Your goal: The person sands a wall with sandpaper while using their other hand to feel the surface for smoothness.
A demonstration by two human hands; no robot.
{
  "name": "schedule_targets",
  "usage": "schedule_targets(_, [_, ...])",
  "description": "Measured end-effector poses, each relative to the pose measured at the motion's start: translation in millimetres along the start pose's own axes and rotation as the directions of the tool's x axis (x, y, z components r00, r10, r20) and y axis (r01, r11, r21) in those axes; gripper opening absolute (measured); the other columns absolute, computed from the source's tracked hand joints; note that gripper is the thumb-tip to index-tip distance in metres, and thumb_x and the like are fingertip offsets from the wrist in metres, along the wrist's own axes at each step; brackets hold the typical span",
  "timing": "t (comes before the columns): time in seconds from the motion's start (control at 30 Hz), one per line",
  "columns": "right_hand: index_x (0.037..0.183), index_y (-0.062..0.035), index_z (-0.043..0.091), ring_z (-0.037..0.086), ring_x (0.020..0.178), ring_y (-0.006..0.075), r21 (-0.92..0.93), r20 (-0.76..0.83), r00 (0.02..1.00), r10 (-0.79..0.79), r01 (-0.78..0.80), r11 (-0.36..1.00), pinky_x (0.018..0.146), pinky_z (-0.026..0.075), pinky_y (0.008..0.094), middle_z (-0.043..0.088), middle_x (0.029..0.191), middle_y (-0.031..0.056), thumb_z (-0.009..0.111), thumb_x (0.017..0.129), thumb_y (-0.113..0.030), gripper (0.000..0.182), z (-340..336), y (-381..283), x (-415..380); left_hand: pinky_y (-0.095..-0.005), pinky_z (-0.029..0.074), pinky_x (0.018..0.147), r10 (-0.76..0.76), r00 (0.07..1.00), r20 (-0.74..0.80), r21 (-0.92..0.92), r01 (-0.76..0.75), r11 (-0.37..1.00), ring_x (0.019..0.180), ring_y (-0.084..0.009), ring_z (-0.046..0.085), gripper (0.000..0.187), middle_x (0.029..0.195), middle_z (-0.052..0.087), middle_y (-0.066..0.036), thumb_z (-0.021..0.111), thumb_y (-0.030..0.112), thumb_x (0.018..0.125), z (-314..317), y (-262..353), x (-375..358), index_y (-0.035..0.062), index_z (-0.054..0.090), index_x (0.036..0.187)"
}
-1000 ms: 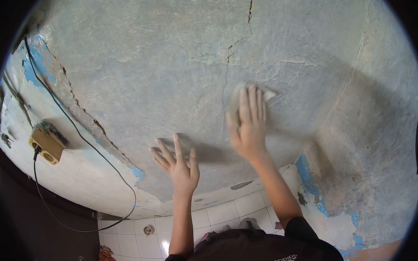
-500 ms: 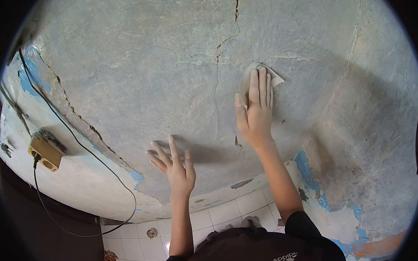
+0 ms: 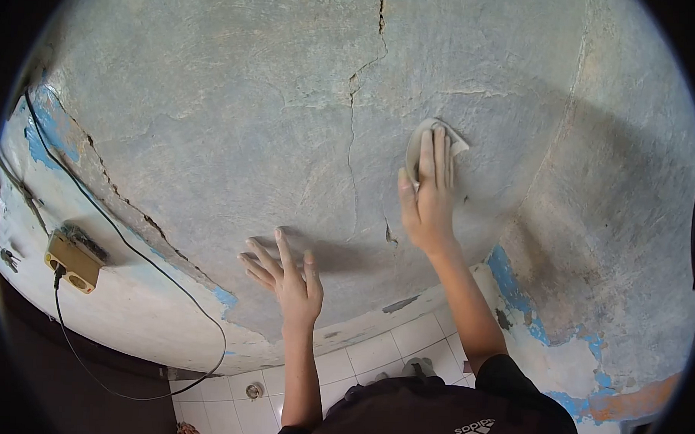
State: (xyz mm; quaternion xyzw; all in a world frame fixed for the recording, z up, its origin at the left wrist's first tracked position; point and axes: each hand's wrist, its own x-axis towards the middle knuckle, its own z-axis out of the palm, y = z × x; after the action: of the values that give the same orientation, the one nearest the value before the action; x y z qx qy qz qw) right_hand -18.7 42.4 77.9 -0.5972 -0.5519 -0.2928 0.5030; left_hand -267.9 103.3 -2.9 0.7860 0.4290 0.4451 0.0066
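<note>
Nearest the camera: dark shirt (image 3: pixel 440 419), both forearms reaching up from it. Below, white floor tiles (image 3: pixel 358 355) with a small round drain (image 3: pixel 254 390).

Further up, left hand (image 3: pixel 290 280) flat against the wall, fingers spread, holding nothing, bracing. Just above and to the right, right hand (image 3: pixel 427 197) pressed flat, fingers together, pinning a pale sheet of sandpaper (image 3: pixel 434 143) to the plaster; sheet's edges peeking out beyond the fingertips.

Beyond the hands, rough grey plaster wall (image 3: pixel 236 121), scuffed bare, with flakes of blue paint (image 3: pixel 513 292) along its lower edge. Long crack (image 3: pixel 353 141) running down from the top, passing just left of the sanding hand. Off to the left, tan socket box (image 3: pixel 72 261) fixed to the wall, black cable (image 3: pixel 132 248) plugged in and looping down past it.

Risks, as a judgement: sheet slipping out from under flat fingers, knuckles scraping raw plaster; rubbing across the crack loosening a slab; dust falling toward the face; stray strokes leftward reaching the live cable.
</note>
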Motion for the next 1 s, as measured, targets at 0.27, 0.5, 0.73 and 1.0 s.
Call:
schedule_targets(0.27, [0.156,0.0094,0.023,0.018,0.15,0.0526,-0.044,0.215,0.976,-0.025,0.036,0.998,0.122,0.014,0.0615,0.02,0.161,0.0353,0.039,0.107,-0.033,0.067,19,-3,-48,-0.0716,-0.006,0.115,-0.002,1.0,-0.017,0.018,0.002,1.0,0.151,-0.0509,-0.017,0.067,0.169,-0.01,-0.024,0.043,0.043,0.107,5,-2,1,0.0112,0.022,0.163])
schedule_targets(0.5, [0.157,0.0091,0.02,0.017,0.151,0.0524,0.003,0.043,0.999,-0.007,0.006,1.0,0.122,0.012,0.0621,0.02,0.161,0.0359,0.038,0.107,-0.035,0.07,4,4,-14,-0.0699,-0.005,0.116,-0.003,0.999,-0.045,0.006,0.004,1.0,0.151,-0.0505,-0.018,0.069,0.169,-0.011,-0.024,0.043,0.043,0.108,8,4,0,0.0104,0.019,0.164])
schedule_targets(0.73, [0.157,0.0088,0.021,0.018,0.151,0.0518,-0.016,0.146,0.989,-0.032,0.035,0.999,0.121,0.014,0.0619,0.021,0.161,0.0361,0.041,0.106,-0.035,0.07,4,15,-40,-0.0692,-0.004,0.116,-0.043,0.995,-0.088,-0.066,0.037,0.997,0.15,-0.0519,-0.019,0.072,0.167,-0.014,-0.027,0.047,0.038,0.107,18,30,2,0.0087,0.014,0.164])
schedule_targets(1.0, [0.158,0.0065,0.022,0.021,0.15,0.0511,-0.015,0.149,0.986,-0.068,0.071,0.997,0.122,0.015,0.0589,0.023,0.162,0.0322,0.039,0.107,-0.038,0.069,-11,41,-29,-0.0707,-0.002,0.115,-0.063,0.99,-0.127,-0.129,0.047,0.991,0.149,-0.0546,-0.021,0.075,0.164,-0.021,-0.031,0.05,0.038,0.106,44,82,9,0.0089,0.012,0.164])
